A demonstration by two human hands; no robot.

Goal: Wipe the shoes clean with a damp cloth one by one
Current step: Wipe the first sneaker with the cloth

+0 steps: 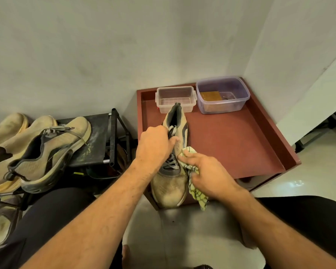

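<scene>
- the tan shoe you are cleaning sits in the middle of the view, toe toward you and heel pointing away, over the near left edge of a red tray table
- your left hand grips the shoe around its laced middle, fingers curled over the tongue and thumb on the right side
- your right hand holds a pale yellow-green patterned cloth bunched in curled fingers, pressed against the shoe's right side, with a loose end hanging down beside the toe
- on the far side of the tray stand two clear plastic tubs side by side: a smaller clear tub just behind the shoe's heel, and a larger purple-tinted tub to its right with something brown inside
- to your left, a black shoe rack carries more tan shoes on its top shelf, dusty and worn
- your dark trouser legs fill the bottom corners, above a pale glossy floor
</scene>
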